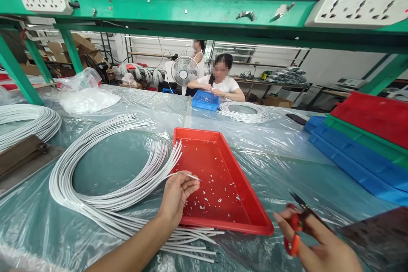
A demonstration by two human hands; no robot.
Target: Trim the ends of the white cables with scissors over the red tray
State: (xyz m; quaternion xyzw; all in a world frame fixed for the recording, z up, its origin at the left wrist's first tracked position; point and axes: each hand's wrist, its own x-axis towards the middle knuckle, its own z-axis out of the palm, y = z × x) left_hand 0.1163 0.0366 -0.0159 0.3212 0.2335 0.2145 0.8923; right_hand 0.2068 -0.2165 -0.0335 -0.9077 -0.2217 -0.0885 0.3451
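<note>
My left hand [177,195] pinches the end of one white cable [186,174] over the left edge of a red tray [219,221]. The cable belongs to a large curved bundle of white cables [95,197] lying on the plastic-covered table to the left. White offcut scraps [210,191] litter the tray floor. My right hand [314,244] is at the lower right, apart from the tray, with its fingers through the red handles of small scissors [298,216], blades pointing up and left.
A stack of blue, green and red trays [360,140] lies on the right. Across the table a person works over a blue tray [205,101] beside another cable coil [244,112]. A fan [184,71], plastic bags [86,93] and a green shelf frame [191,10] stand beyond.
</note>
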